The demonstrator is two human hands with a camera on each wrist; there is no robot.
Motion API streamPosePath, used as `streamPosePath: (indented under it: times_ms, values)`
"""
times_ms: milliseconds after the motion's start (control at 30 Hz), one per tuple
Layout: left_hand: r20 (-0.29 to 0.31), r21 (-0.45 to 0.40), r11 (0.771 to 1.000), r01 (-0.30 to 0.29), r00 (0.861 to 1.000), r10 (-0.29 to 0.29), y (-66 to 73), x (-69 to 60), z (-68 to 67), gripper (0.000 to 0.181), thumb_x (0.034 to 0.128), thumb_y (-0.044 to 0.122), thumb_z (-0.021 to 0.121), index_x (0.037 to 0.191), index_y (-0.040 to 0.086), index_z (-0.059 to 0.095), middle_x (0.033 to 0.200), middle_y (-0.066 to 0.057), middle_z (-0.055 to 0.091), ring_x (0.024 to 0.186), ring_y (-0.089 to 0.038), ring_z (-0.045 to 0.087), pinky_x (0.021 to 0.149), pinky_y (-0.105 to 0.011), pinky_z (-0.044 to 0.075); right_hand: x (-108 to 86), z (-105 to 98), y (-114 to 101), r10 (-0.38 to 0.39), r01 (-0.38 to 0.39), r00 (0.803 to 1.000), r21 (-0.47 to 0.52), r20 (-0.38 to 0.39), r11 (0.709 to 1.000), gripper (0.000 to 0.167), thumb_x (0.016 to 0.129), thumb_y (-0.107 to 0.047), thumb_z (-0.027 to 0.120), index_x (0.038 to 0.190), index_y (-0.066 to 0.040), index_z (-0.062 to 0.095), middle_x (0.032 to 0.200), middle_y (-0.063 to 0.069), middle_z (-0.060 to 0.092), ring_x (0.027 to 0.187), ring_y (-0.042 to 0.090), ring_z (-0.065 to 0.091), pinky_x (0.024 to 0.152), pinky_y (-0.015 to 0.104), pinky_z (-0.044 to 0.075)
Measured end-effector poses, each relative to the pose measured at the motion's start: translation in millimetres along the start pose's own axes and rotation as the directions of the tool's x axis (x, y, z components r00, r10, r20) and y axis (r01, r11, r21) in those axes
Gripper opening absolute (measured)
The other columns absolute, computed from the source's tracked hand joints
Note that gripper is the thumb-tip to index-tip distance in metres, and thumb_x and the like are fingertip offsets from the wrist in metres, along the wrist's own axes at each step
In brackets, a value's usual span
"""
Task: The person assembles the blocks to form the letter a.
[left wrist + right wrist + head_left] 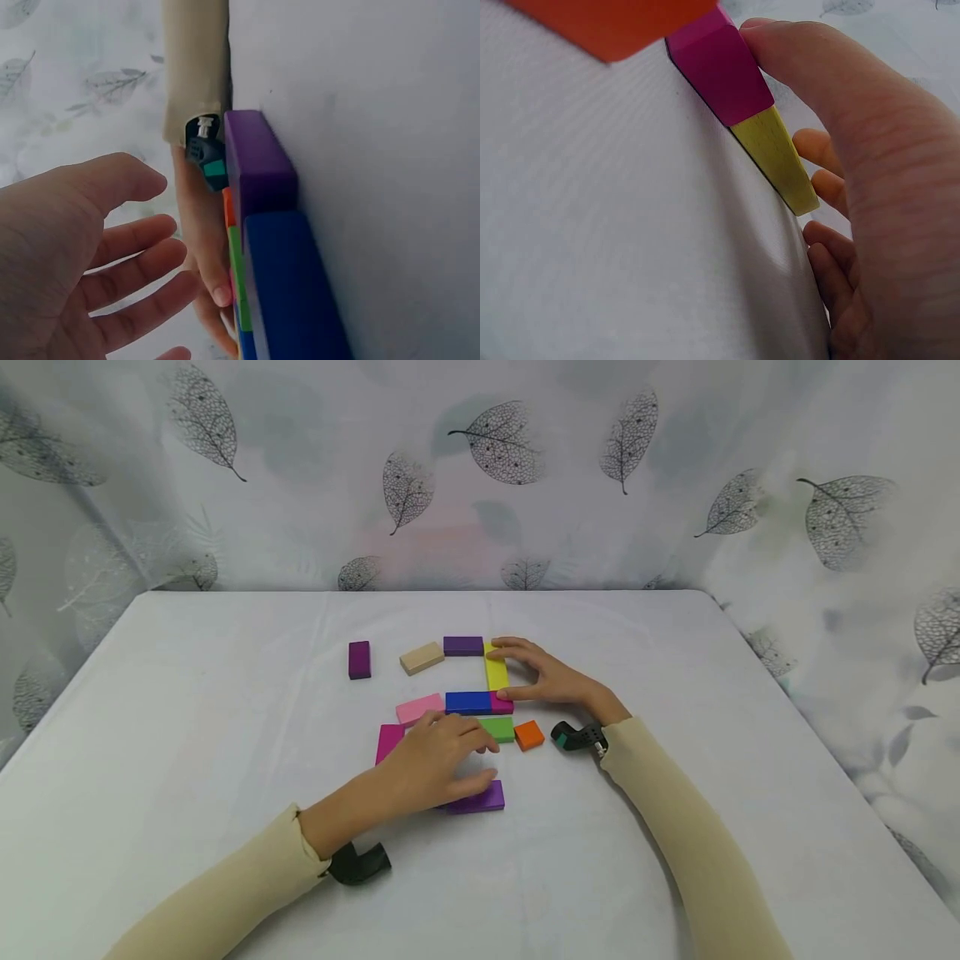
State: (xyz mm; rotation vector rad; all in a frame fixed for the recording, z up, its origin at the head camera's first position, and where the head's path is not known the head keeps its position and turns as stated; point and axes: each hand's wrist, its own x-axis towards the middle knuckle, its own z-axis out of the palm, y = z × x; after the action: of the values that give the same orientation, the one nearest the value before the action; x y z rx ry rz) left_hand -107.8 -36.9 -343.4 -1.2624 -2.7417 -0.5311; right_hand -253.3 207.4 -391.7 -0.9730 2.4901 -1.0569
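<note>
My left hand (431, 764) is held above the near blocks, fingers loosely bent and nothing between them. Beside it in the left wrist view are a purple block (259, 161) and a blue block (296, 285), mostly hidden from the head view. My right hand (555, 678) spreads over a yellow block (497, 670) and a small magenta block (504, 703). Its thumb touches the magenta block; the other fingertips lie at the yellow block's far part. A blue block (467, 702) adjoins the magenta one. A green block (498, 729) is partly covered by my left hand.
An orange block (529, 736) lies right of the green one. Pink (418, 708) and long magenta (388, 742) blocks lie to the left. Farther back are a dark purple block (359, 660), a tan block (422, 657) and a violet block (462, 646) on the white table (225, 710).
</note>
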Motion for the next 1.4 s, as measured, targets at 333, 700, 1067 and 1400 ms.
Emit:
streamPosePath:
  times_ms: [333, 700, 1067, 1400]
  values:
    - [-0.005, -0.001, 1.000, 0.018, 1.000, -0.018, -14.3, 13.5, -5.0, 0.027, 0.0890, 0.029, 0.069, 0.110, 0.013, 0.069, 0.108, -0.003, 0.065, 0.104, -0.022, 0.061, 0.096, -0.053, 0.045, 1.7, 1.2, -0.4, -0.017, 0.017, 1.000, 0.005, -0.002, 1.000, 0.062, 0.088, -0.020, 0.072, 0.144, -0.012, 0.046, 0.159, 0.006, 0.023, 0.148, 0.027, 0.015, 0.117, 0.056, 0.012]
    - [0.092, -0.112, 0.990, 0.081, 0.993, -0.071, -28.4, 18.5, 0.1, 0.032, 0.0899, 0.024, 0.069, 0.118, 0.010, 0.065, 0.116, -0.006, 0.061, 0.112, -0.023, 0.058, 0.098, -0.055, 0.043, 2.8, 2.1, -1.9, -0.005, 0.005, 1.000, 0.015, -0.003, 1.000, 0.063, 0.088, -0.013, 0.070, 0.145, -0.003, 0.043, 0.159, 0.014, 0.021, 0.148, 0.033, 0.013, 0.117, 0.058, 0.009]
    - [0.166, -0.165, 0.981, 0.106, 0.983, -0.078, -27.5, 18.5, 2.5, 0.029, 0.0900, 0.021, 0.070, 0.117, 0.010, 0.066, 0.115, -0.004, 0.060, 0.109, -0.018, 0.057, 0.090, -0.044, 0.042, -0.5, -0.3, 0.3, -0.024, 0.024, 1.000, 0.003, 0.000, 1.000, 0.063, 0.087, -0.024, 0.072, 0.145, -0.015, 0.046, 0.159, 0.005, 0.024, 0.148, 0.026, 0.016, 0.117, 0.056, 0.012]
    - [0.217, -0.203, 0.976, 0.074, 0.976, -0.029, -27.6, 17.3, -0.3, 0.030, 0.0874, 0.018, 0.069, 0.117, 0.013, 0.067, 0.118, -0.003, 0.057, 0.099, -0.014, 0.059, 0.084, -0.036, 0.037, 0.4, -0.4, -0.5, -0.024, 0.024, 1.000, 0.013, -0.001, 1.000, 0.062, 0.088, -0.020, 0.072, 0.144, -0.012, 0.047, 0.159, 0.006, 0.024, 0.148, 0.026, 0.016, 0.117, 0.056, 0.012]
